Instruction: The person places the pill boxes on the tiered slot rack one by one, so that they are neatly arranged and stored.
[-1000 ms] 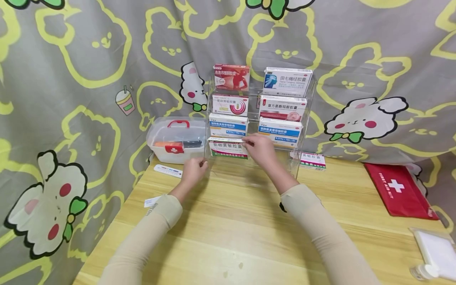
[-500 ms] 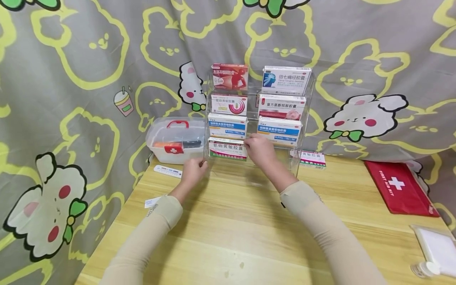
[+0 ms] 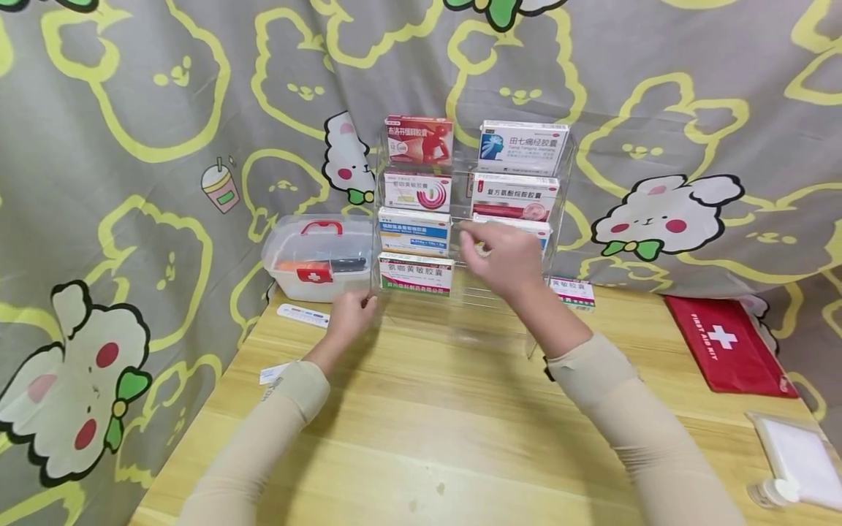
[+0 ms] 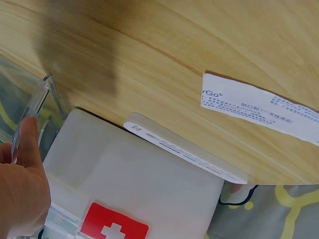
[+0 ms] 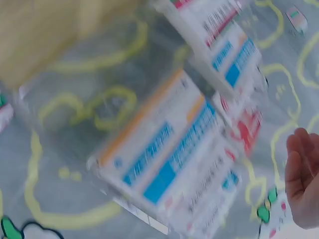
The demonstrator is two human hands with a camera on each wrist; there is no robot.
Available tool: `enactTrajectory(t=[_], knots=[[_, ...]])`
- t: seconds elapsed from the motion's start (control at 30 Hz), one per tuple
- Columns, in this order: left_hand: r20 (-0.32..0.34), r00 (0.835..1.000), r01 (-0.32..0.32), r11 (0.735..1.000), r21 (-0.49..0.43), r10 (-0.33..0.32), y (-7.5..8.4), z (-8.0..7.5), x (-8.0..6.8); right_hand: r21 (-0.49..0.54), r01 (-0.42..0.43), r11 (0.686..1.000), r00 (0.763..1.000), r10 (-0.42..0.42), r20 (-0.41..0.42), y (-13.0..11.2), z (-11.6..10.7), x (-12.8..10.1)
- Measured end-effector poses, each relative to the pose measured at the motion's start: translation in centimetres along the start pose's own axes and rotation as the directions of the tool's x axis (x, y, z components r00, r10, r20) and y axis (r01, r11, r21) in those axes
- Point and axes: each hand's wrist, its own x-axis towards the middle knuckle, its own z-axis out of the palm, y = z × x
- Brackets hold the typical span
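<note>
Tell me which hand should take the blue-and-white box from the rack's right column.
Right. The right hand is raised directly before the blue-and-white box in the clear rack; the left hand rests at the rack's lower left corner, probably steadying it.

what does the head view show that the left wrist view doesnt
Only the head view shows the right hand raised before the blue-striped box, the rack's other medicine boxes, and the red first aid pouch.

Only the left wrist view shows the print on the paper slip and the thumb against the rack's edge.

Both show the left hand at the clear rack, the first aid box, the white strip and the wooden table.
</note>
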Motion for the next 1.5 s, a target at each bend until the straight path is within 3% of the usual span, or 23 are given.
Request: enactTrajectory(t=[0.1, 0.23, 0.33, 0.43, 0.6, 0.7, 0.8, 0.93, 1.03, 1.1, 1.2, 1.37, 1.5], knots=[[0.007, 1.0, -0.002, 1.0, 0.005, 0.002, -0.4, -0.3, -0.1, 0.044, -0.037, 0.998, 0.994, 0.041, -0.103, 0.9, -1.6, 1.1], [-0.011, 1.0, -0.003, 1.0, 0.004, 0.003, -0.8, -0.6, -0.3, 0.053, -0.159, 0.986, 0.969, 0.166, -0.183, 2.9, -3.1, 2.2], [-0.017, 1.0, -0.012, 1.0, 0.006, 0.013, -1.1, -0.7, -0.4, 0.052, -0.298, 0.953, 0.927, 0.301, -0.222, 4.9, -4.0, 2.4], [-0.026, 0.999, -0.028, 0.999, 0.018, 0.029, -1.4, -0.7, -0.5, 0.048, -0.476, 0.878, 0.857, 0.475, -0.199, 7.3, -4.7, 1.8], [-0.028, 0.999, -0.028, 0.999, 0.025, 0.029, -1.6, -0.7, -0.6, -0.072, -0.686, 0.724, 0.726, 0.688, -0.002, 11.5, -4.8, -0.7], [-0.027, 0.999, -0.025, 0.999, 0.027, 0.026, -1.6, -0.6, -0.5, -0.191, -0.699, 0.69, 0.668, 0.724, 0.173, 13.9, -4.3, -2.9], [-0.015, 1.0, -0.027, 0.999, 0.031, 0.027, -1.6, -0.4, -0.3, -0.292, -0.654, 0.698, 0.595, 0.713, 0.37, 16.0, -3.5, -5.7], [0.012, 1.0, -0.007, 1.0, 0.019, 0.006, -1.3, -0.2, -0.2, -0.361, -0.574, 0.735, 0.458, 0.654, 0.602, 18.4, -2.3, -9.0], [0.02, 1.0, 0.004, 1.0, 0.018, -0.004, -1.0, -0.3, 0.0, -0.365, -0.514, 0.776, 0.374, 0.586, 0.719, 19.9, -1.5, -11.1], [0.023, 1.0, 0.003, 1.0, 0.023, -0.003, -0.8, -0.3, 0.1, -0.352, -0.483, 0.802, 0.337, 0.541, 0.77, 20.7, -1.1, -12.2], [0.025, 1.0, -0.003, 1.0, 0.024, 0.002, -0.5, -0.3, 0.2, -0.315, -0.45, 0.835, 0.337, 0.486, 0.806, 21.6, -0.7, -13.7], [0.039, 0.999, -0.001, 1.0, 0.028, 0.0, -0.1, -0.2, 0.3, -0.263, -0.447, 0.855, 0.39, 0.451, 0.803, 22.3, -0.5, -15.4], [0.05, 0.999, 0.011, 1.0, 0.018, -0.012, -0.1, -0.3, 0.3, -0.257, -0.496, 0.829, 0.368, 0.469, 0.803, 22.6, -0.5, -15.8]])
